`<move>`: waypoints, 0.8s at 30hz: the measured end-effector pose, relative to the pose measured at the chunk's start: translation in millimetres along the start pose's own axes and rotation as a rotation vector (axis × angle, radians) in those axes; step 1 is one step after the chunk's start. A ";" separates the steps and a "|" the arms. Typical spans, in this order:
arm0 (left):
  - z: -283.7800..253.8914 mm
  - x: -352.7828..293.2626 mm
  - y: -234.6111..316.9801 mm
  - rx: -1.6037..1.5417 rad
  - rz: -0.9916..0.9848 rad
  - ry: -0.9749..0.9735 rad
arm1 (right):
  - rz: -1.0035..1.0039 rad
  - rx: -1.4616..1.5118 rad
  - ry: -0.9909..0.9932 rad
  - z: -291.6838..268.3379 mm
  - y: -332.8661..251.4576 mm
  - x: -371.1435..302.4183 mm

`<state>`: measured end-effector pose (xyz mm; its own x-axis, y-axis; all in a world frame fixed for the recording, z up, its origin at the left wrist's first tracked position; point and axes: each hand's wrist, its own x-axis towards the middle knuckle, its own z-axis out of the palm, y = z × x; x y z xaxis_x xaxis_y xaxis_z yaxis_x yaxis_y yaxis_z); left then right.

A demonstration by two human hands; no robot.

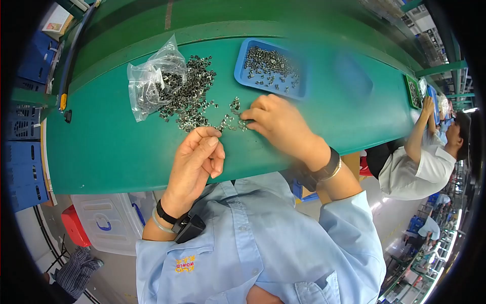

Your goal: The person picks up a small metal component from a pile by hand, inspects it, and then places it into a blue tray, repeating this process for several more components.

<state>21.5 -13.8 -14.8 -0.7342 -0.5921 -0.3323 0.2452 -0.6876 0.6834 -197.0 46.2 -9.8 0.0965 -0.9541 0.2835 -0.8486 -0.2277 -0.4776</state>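
On the green table (126,159), small metal pieces (229,121) lie between your hands, near a loose heap (195,86). Your left hand's (195,154) thumb and forefinger are together; I can't tell whether your right hand's (281,124) fingers grip anything. A stray brush could mix pieces into the heap. Your shirt (283,228) bears coloured writing (185,263).

Our left forearm (152,233) rises from the lower left of the frame, its hand (195,159) left of centre with the grip drawn in, thumb and forefinger tips together, other fingers curled. Our right forearm (347,185) slants up leftward from right of centre, hand (278,121) back upward, bent fingers pointing left.
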 end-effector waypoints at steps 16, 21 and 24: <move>23.7 12.8 -3.9 -0.048 -0.122 -0.191 | -0.008 0.343 0.163 -9.7 -32.9 -10.0; 19.6 9.8 -7.1 -0.111 -0.078 -0.211 | 0.079 0.418 0.228 -5.2 -47.8 -15.9; 21.7 5.3 -6.4 -0.065 -0.053 -0.163 | 0.067 0.382 0.286 2.2 -50.6 -17.2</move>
<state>2.3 -3.5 -6.9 -0.8387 -0.4822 -0.2530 0.2405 -0.7449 0.6224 -154.5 73.7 7.7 -0.1448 -0.8895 0.4333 -0.5908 -0.2735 -0.7590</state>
